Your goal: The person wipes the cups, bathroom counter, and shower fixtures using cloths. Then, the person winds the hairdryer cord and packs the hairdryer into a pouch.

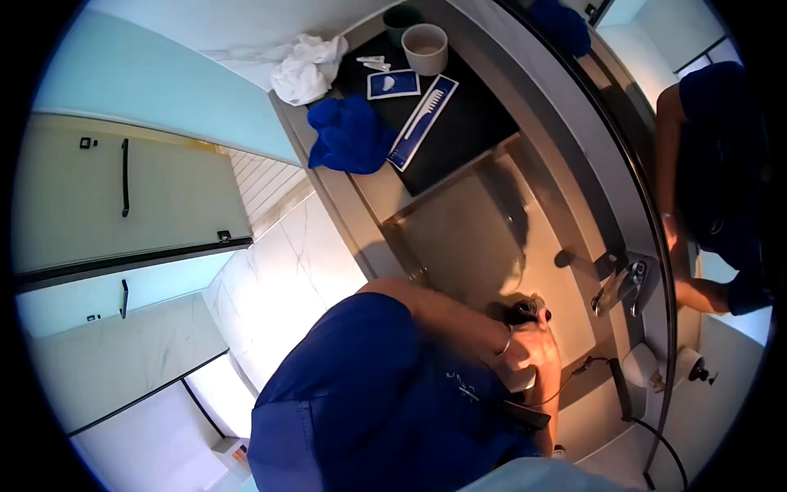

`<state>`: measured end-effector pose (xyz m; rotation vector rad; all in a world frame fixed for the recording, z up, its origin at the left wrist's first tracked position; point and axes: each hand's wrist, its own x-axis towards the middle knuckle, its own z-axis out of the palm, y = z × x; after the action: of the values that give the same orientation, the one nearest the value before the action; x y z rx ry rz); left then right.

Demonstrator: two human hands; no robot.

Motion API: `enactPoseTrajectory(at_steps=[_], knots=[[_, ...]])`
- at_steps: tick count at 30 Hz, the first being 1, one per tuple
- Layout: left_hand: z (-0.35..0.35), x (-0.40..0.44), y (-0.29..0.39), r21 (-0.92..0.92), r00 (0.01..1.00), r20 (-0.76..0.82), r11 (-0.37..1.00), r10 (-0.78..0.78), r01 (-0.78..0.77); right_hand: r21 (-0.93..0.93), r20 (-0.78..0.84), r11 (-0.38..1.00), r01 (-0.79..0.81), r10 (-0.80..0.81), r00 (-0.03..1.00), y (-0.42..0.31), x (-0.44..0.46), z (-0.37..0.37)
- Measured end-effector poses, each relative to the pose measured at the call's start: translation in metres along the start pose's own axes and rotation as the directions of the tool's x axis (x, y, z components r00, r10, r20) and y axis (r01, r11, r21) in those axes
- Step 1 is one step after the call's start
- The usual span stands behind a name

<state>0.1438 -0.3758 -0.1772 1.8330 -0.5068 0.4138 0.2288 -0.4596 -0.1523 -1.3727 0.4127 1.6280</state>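
My left hand [520, 348], with a thin bracelet at its wrist, reaches in low over the sink basin [459, 221]. It overlaps my right hand [541, 328], whose bare forearm comes up from the bottom of the view. Both hands are close together with fingers curled. A small dark, rounded object [523, 310] shows at the fingertips, partly covered; its kind is unclear. I cannot tell which hand grips it. A metal faucet [620, 289] stands on the sink's edge, beyond the hands.
A black mat [484, 123] beside the basin bears a beige cup [425, 49], a dark green cup [400, 23], a comb packet [422, 123] and a blue-white packet [393, 84]. A blue cloth [348, 135] and a white cloth [307, 70] lie nearby. A mirror edge [631, 164] curves along the right.
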Motion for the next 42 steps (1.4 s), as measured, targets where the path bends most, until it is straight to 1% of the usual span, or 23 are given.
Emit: enactPoseTrajectory(at_steps=[1, 3, 5, 7, 13, 15, 17, 19, 20, 22, 23, 25, 26, 27, 29, 31, 33, 35, 37, 38, 39, 40, 42], knots=[[-0.059, 0.018, 0.036, 0.019, 0.971, -0.232, 0.998, -0.060, 0.066, 0.071, 0.070, 0.997, 0.024, -0.029, 0.997, 0.008, -0.014, 0.000], [-0.083, 0.016, 0.033, -0.161, 0.850, -0.357, 0.922, -0.387, 0.353, 0.218, 0.153, 0.971, 0.098, -0.134, 0.979, 0.023, -0.029, 0.003], [-0.101, 0.013, 0.027, -0.568, 0.577, -0.425, 0.702, -0.698, 0.430, 0.390, 0.146, 0.893, 0.225, -0.301, 0.942, 0.028, -0.042, 0.014], [-0.149, 0.008, 0.049, -0.764, 0.453, -0.045, 0.323, -0.890, 0.558, 0.397, 0.043, 0.820, 0.413, -0.466, 0.884, 0.024, -0.063, 0.034], [-0.159, -0.024, 0.066, -0.566, 0.633, 0.141, 0.463, -0.761, 0.682, 0.486, 0.122, 0.723, 0.492, -0.613, 0.781, 0.036, -0.073, 0.024], [-0.155, -0.018, 0.071, -0.681, 0.234, 0.334, -0.063, -0.913, 0.729, 0.335, -0.051, 0.765, 0.550, -0.568, 0.821, 0.041, -0.073, 0.015], [-0.134, -0.029, 0.055, -0.755, 0.224, 0.331, -0.115, -0.917, 0.645, 0.300, -0.057, 0.739, 0.603, -0.617, 0.785, 0.040, -0.073, 0.014], [-0.138, -0.033, 0.082, -0.836, 0.346, 0.474, -0.291, -0.809, 0.465, 0.626, -0.001, 0.590, 0.510, -0.654, 0.756, 0.033, -0.085, 0.027], [-0.141, -0.036, 0.096, -0.830, 0.383, 0.527, -0.364, -0.758, 0.422, 0.703, -0.151, 0.492, 0.513, -0.602, 0.784, 0.031, -0.085, 0.027], [-0.156, -0.031, 0.109, -0.505, 0.518, 0.459, 0.268, -0.722, 0.820, 0.602, -0.338, 0.498, 0.624, -0.549, 0.764, 0.023, -0.082, 0.003], [-0.167, -0.027, 0.112, -0.478, 0.519, 0.494, 0.280, -0.698, 0.833, 0.539, -0.439, 0.499, 0.678, -0.520, 0.732, 0.024, -0.074, -0.015], [-0.194, -0.020, 0.116, 0.030, 0.641, 0.400, 0.709, -0.655, 0.705, 0.225, -0.508, 0.608, 0.761, -0.594, 0.624, 0.016, -0.097, -0.021], [-0.210, -0.015, 0.113, 0.145, 0.648, 0.414, 0.749, -0.640, 0.647, -0.010, -0.552, 0.720, 0.694, -0.583, 0.597, 0.020, -0.099, -0.043], [-0.225, -0.008, 0.109, 0.249, 0.656, 0.425, 0.777, -0.624, 0.578, -0.047, -0.610, 0.697, 0.716, -0.588, 0.532, 0.022, -0.101, -0.049], [-0.248, -0.001, 0.090, -0.002, 0.592, 0.371, 0.636, -0.716, 0.771, 0.090, -0.628, 0.596, 0.798, -0.588, 0.510, 0.027, -0.105, -0.066], [-0.277, 0.036, 0.113, -0.151, 0.646, 0.199, 0.628, -0.737, 0.763, 0.132, -0.640, 0.597, 0.791, -0.558, 0.528, 0.031, -0.104, -0.101], [-0.280, 0.029, 0.067, -0.490, 0.536, -0.065, 0.495, -0.841, 0.718, 0.197, -0.679, 0.524, 0.828, -0.537, 0.501, 0.025, -0.113, -0.101], [-0.276, 0.003, 0.006, -0.404, 0.340, -0.410, 0.503, -0.846, 0.764, 0.118, -0.687, 0.575, 0.809, -0.541, 0.485, 0.032, -0.100, -0.119], [-0.260, -0.013, -0.018, 0.161, 0.359, -0.687, 0.349, -0.632, 0.923, -0.169, -0.793, 0.845, 0.507, -0.422, 0.440, 0.013, -0.125, -0.063], [-0.250, -0.020, -0.016, 0.168, 0.362, -0.663, 0.341, -0.655, 0.925, -0.427, -0.727, 0.835, 0.346, -0.545, 0.418, 0.022, -0.111, -0.072], [-0.244, -0.024, -0.010, 0.372, 0.515, -0.568, 0.358, -0.642, 0.856, -0.657, -0.623, 0.734, 0.171, -0.656, 0.426, 0.025, -0.096, -0.080], [-0.239, -0.026, -0.005, 0.554, 0.644, -0.444, 0.374, -0.624, 0.744, -0.680, -0.621, 0.733, -0.007, -0.571, 0.538, 0.020, -0.095, -0.070], [-0.217, -0.019, -0.004, 0.641, 0.642, -0.266, 0.366, -0.719, 0.675, -0.725, -0.570, 0.662, -0.189, -0.423, 0.704, 0.023, -0.071, -0.075]])
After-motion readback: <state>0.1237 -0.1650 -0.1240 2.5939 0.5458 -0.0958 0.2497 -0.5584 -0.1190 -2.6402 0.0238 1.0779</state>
